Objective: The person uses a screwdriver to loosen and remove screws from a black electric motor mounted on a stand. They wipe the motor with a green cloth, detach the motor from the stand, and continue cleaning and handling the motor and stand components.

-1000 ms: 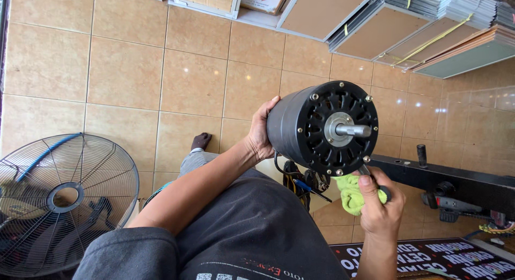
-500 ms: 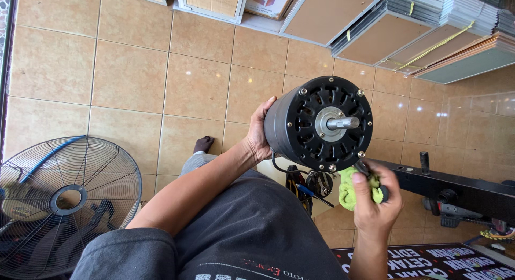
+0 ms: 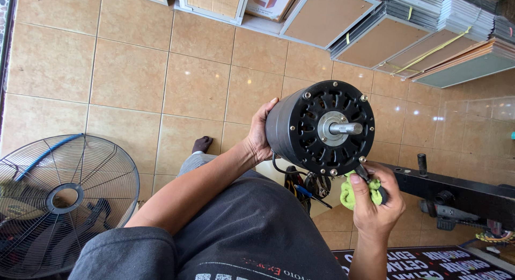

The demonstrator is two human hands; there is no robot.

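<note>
Setting: small repair workshop or fan service shop, work done seated on floor. Evidence: glossy beige tiled floor [image 3: 129,76]; bare black fan motor [image 3: 320,127] with steel shaft, removed from housing; wire fan guard [image 3: 64,202] lying flat at left; pliers and screwdriver [image 3: 308,189] loose on tiles; black metal stand bar [image 3: 461,191] at right; stacked framed panels [image 3: 407,33] leaning along far edge.

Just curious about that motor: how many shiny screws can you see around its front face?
5 on the black fan motor: upper left, upper right, left side, lower right, and bottom; the right hand may hide others.
</note>
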